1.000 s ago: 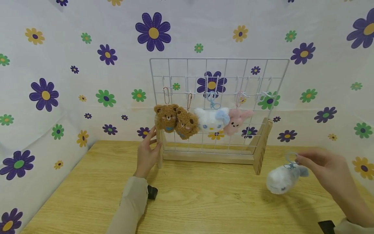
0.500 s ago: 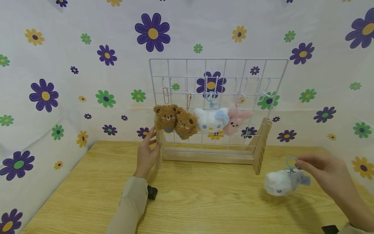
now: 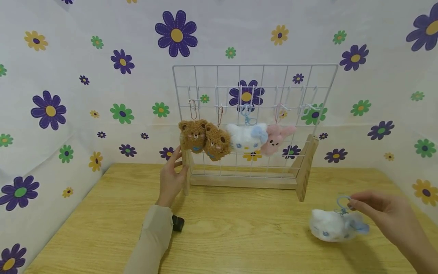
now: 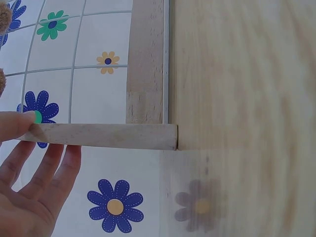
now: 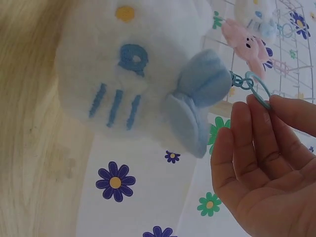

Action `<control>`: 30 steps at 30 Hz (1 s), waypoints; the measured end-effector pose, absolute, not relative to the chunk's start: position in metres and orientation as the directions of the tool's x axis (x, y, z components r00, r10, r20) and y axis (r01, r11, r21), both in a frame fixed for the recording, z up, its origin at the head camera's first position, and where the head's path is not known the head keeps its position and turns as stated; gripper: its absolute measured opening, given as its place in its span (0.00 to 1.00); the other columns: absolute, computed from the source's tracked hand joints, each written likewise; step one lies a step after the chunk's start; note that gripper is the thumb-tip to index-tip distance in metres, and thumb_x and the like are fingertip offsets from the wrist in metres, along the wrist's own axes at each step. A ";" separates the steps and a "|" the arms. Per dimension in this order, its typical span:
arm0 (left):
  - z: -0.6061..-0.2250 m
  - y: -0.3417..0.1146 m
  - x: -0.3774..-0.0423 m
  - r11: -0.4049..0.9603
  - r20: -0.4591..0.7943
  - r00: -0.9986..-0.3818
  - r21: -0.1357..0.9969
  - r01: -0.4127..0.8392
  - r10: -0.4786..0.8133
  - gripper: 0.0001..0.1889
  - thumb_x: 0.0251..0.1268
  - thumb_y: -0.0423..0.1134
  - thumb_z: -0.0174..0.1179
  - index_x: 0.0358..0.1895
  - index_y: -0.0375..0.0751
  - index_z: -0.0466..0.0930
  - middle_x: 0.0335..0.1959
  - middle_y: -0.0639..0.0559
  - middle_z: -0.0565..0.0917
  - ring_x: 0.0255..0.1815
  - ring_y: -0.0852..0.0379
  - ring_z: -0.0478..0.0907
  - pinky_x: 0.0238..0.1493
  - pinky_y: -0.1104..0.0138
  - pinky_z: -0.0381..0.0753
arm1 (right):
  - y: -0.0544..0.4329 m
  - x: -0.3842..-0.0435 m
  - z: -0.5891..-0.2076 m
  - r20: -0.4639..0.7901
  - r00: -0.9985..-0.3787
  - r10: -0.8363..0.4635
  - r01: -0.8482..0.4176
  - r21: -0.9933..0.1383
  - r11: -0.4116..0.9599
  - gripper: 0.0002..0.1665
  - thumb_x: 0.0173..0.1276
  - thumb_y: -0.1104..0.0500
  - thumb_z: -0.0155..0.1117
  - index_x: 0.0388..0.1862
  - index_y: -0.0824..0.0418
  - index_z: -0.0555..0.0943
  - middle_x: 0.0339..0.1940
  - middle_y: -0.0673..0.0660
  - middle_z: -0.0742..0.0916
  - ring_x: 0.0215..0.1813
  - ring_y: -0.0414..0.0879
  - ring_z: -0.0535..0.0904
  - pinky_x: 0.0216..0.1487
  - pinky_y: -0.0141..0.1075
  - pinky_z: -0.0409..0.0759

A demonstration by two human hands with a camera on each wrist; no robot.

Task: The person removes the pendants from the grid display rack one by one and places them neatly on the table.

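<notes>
My right hand (image 3: 390,217) pinches the light blue ring (image 5: 259,90) of a white plush keychain (image 3: 332,226) between thumb and fingers. The plush has blue eyes and a blue bow (image 5: 197,96), and it hangs low over the table at the right. My left hand (image 3: 172,182) grips the left wooden upright (image 4: 103,136) of a white wire grid rack (image 3: 254,76), thumb on one side and fingers on the other. Hanging on the rack are two brown bear plushes (image 3: 193,136), a white plush with a blue bow (image 3: 244,139) and a pink plush (image 3: 275,139).
Several white hooks (image 3: 309,106) stick out from the grid, one at the right with nothing on it. The rack's wooden base (image 3: 243,182) stands on a wood-grain table (image 3: 239,236). A flower-print cloth (image 3: 143,30) covers the walls behind.
My right hand has moved slightly down with the plush keychain, which has swung so its face and bow show more. The left hand stays on the rack; the head view shifts a little.
</notes>
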State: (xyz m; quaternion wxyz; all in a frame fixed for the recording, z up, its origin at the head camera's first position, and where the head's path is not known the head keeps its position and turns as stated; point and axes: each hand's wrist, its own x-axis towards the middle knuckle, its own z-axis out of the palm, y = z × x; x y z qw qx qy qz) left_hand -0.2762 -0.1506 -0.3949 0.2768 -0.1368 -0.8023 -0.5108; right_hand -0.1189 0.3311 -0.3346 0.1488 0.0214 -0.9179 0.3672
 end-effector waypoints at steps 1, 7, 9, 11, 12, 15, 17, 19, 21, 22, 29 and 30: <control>-0.395 -0.150 -0.276 0.443 0.588 -0.806 0.740 0.505 -0.063 0.34 0.66 0.21 0.63 0.75 0.33 0.65 0.62 0.30 0.78 0.51 0.32 0.82 0.46 0.47 0.86 | 0.331 -0.117 -0.335 0.273 -0.959 0.077 -0.130 -0.664 0.736 0.10 0.75 0.63 0.64 0.43 0.70 0.87 0.33 0.36 0.88 0.36 0.25 0.80 0.32 0.19 0.77; -0.394 -0.149 -0.277 0.445 0.593 -0.803 0.736 0.511 -0.060 0.34 0.66 0.21 0.63 0.75 0.33 0.65 0.62 0.30 0.78 0.51 0.32 0.82 0.46 0.47 0.86 | 0.334 -0.110 -0.336 0.242 -0.968 0.068 -0.125 -0.695 0.708 0.08 0.74 0.66 0.64 0.41 0.71 0.86 0.34 0.34 0.87 0.36 0.26 0.81 0.33 0.20 0.79; -0.394 -0.150 -0.277 0.440 0.590 -0.806 0.739 0.510 -0.056 0.34 0.66 0.21 0.63 0.75 0.33 0.65 0.62 0.30 0.78 0.52 0.32 0.82 0.47 0.47 0.86 | 0.335 -0.109 -0.336 0.229 -0.972 0.058 -0.121 -0.693 0.711 0.07 0.74 0.67 0.63 0.41 0.71 0.86 0.34 0.34 0.87 0.36 0.27 0.81 0.34 0.21 0.79; -0.394 -0.150 -0.277 0.434 0.587 -0.808 0.743 0.510 -0.056 0.35 0.66 0.22 0.63 0.76 0.33 0.64 0.62 0.30 0.78 0.52 0.32 0.82 0.47 0.47 0.86 | 0.335 -0.110 -0.337 0.217 -0.975 0.053 -0.112 -0.681 0.723 0.08 0.74 0.66 0.63 0.42 0.70 0.86 0.35 0.36 0.87 0.36 0.27 0.81 0.34 0.22 0.79; -0.394 -0.150 -0.277 0.431 0.585 -0.809 0.745 0.509 -0.057 0.35 0.66 0.22 0.63 0.76 0.33 0.64 0.62 0.30 0.78 0.52 0.32 0.82 0.47 0.46 0.86 | 0.335 -0.111 -0.337 0.212 -0.976 0.052 -0.107 -0.670 0.734 0.08 0.74 0.65 0.63 0.43 0.70 0.86 0.35 0.39 0.88 0.36 0.27 0.81 0.34 0.23 0.79; -0.395 -0.150 -0.277 0.430 0.583 -0.810 0.747 0.506 -0.060 0.35 0.66 0.22 0.63 0.76 0.33 0.64 0.63 0.30 0.77 0.52 0.32 0.82 0.47 0.46 0.86 | 0.336 -0.117 -0.339 0.203 -0.978 0.043 -0.098 -0.636 0.765 0.10 0.75 0.63 0.64 0.45 0.70 0.86 0.37 0.47 0.90 0.36 0.26 0.80 0.33 0.24 0.80; -0.394 -0.150 -0.277 0.427 0.582 -0.811 0.750 0.506 -0.060 0.35 0.66 0.22 0.63 0.76 0.33 0.64 0.63 0.30 0.77 0.52 0.32 0.82 0.47 0.46 0.86 | 0.338 -0.122 -0.341 0.205 -0.978 0.034 -0.105 -0.628 0.771 0.11 0.75 0.62 0.64 0.46 0.70 0.86 0.38 0.52 0.90 0.36 0.26 0.80 0.33 0.24 0.79; -0.394 -0.149 -0.277 0.428 0.583 -0.811 0.749 0.506 -0.060 0.35 0.66 0.21 0.63 0.76 0.33 0.64 0.63 0.30 0.77 0.52 0.32 0.82 0.48 0.46 0.86 | 0.339 -0.128 -0.343 0.220 -0.975 0.013 -0.128 -0.614 0.778 0.11 0.75 0.62 0.64 0.47 0.70 0.86 0.38 0.54 0.90 0.36 0.26 0.80 0.33 0.24 0.79; -0.394 -0.149 -0.278 0.427 0.585 -0.809 0.747 0.509 -0.060 0.35 0.66 0.21 0.63 0.76 0.33 0.64 0.62 0.30 0.78 0.52 0.32 0.82 0.48 0.46 0.86 | 0.341 -0.135 -0.345 0.239 -0.971 -0.005 -0.152 -0.598 0.787 0.11 0.75 0.61 0.64 0.46 0.69 0.87 0.38 0.54 0.90 0.35 0.27 0.80 0.33 0.25 0.79; -0.394 -0.149 -0.278 0.427 0.587 -0.807 0.747 0.510 -0.062 0.35 0.66 0.21 0.63 0.76 0.33 0.64 0.62 0.30 0.78 0.52 0.32 0.82 0.48 0.46 0.86 | 0.342 -0.138 -0.346 0.250 -0.968 -0.015 -0.165 -0.594 0.788 0.11 0.75 0.61 0.65 0.46 0.69 0.87 0.37 0.53 0.90 0.35 0.27 0.80 0.32 0.26 0.79; -0.394 -0.149 -0.278 0.436 0.576 -0.814 0.752 0.494 -0.070 0.35 0.66 0.21 0.63 0.76 0.34 0.65 0.63 0.31 0.78 0.52 0.33 0.82 0.45 0.47 0.87 | 0.344 -0.156 -0.355 0.302 -0.951 -0.064 -0.236 -0.579 0.780 0.07 0.71 0.66 0.66 0.42 0.70 0.87 0.31 0.50 0.89 0.32 0.28 0.80 0.30 0.27 0.80; -0.394 -0.149 -0.278 0.436 0.574 -0.816 0.753 0.492 -0.070 0.35 0.66 0.21 0.63 0.76 0.34 0.65 0.63 0.31 0.78 0.52 0.33 0.82 0.45 0.47 0.87 | 0.344 -0.157 -0.357 0.305 -0.950 -0.071 -0.244 -0.578 0.779 0.07 0.71 0.66 0.66 0.42 0.70 0.87 0.30 0.50 0.89 0.32 0.29 0.80 0.30 0.27 0.80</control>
